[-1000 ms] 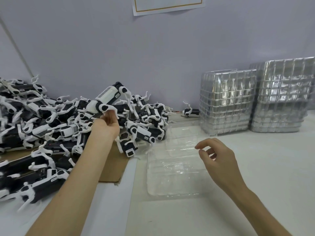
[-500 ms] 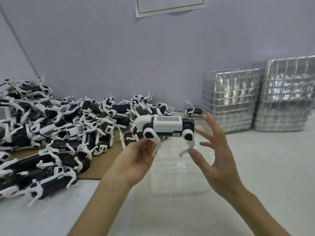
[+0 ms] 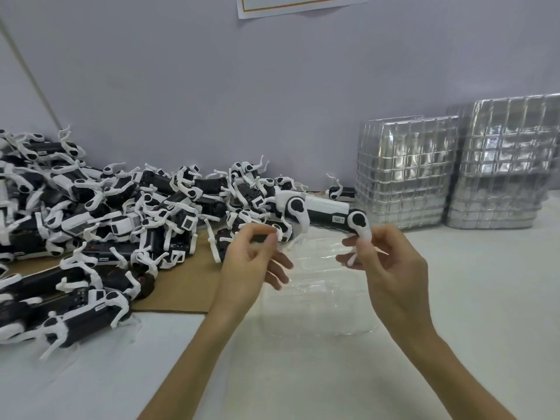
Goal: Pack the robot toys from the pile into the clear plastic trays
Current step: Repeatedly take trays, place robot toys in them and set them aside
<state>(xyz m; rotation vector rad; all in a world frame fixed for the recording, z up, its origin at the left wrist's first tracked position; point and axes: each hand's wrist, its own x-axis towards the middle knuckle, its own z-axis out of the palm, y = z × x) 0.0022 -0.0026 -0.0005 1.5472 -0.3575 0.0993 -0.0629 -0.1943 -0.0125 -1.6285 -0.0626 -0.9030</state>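
A black-and-white robot dog toy [image 3: 322, 214] is held in the air above an open clear plastic tray [image 3: 315, 301] lying on the white table. My right hand [image 3: 391, 268] pinches one of its white hind legs. My left hand [image 3: 251, 262] pinches a leg at the toy's other end. A big pile of the same robot toys [image 3: 121, 219] covers the left side, partly on brown cardboard [image 3: 185, 286].
Two tall stacks of clear trays [image 3: 403, 174] [image 3: 509, 165] stand against the wall at the back right. One lone toy [image 3: 341, 192] lies by the wall beside the nearer stack. White tabletop [image 3: 454, 298] stretches to the right and front.
The toy left the pile in my left hand and came over the tray. My right hand rose and took hold of a leg; the toy now lies tilted, further right.
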